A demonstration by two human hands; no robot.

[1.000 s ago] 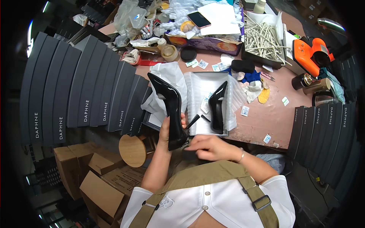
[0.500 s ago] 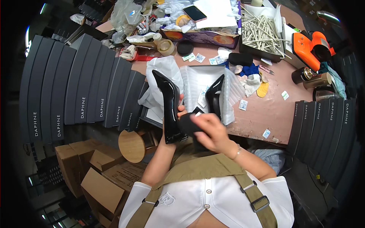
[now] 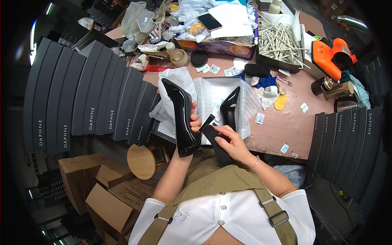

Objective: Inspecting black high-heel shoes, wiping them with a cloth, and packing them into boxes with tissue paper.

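Note:
A glossy black high-heeled shoe (image 3: 178, 108), its pointed toe upward, is gripped by my left hand (image 3: 195, 117), whose fingers curl round its right side. The shoe's heel sticks out toward the upper right. Beside that heel, my right hand (image 3: 232, 143) has its fingers closed on a long, flat black pad (image 3: 218, 146); its exact material I cannot make out. Just beyond both hands stands an open shoe box (image 3: 218, 80) lined with white wrapping. Inside it lies a matching black shoe (image 3: 231, 107), with small packets next to it.
Grey shoe boxes stand in rows at left (image 3: 83, 94) and right (image 3: 347, 139). A tray of pale sticks (image 3: 279, 41), an orange device (image 3: 326, 57), cloths (image 3: 269, 92), a phone (image 3: 210, 22) and a jar (image 3: 179, 57) occupy the table. A wooden stool (image 3: 141, 162) and cartons (image 3: 108, 208) are lower left.
My right hand has turned the black pad from lying across the shoe's heel end to hanging downward beside the heel. The shoe in my left hand is tilted slightly more.

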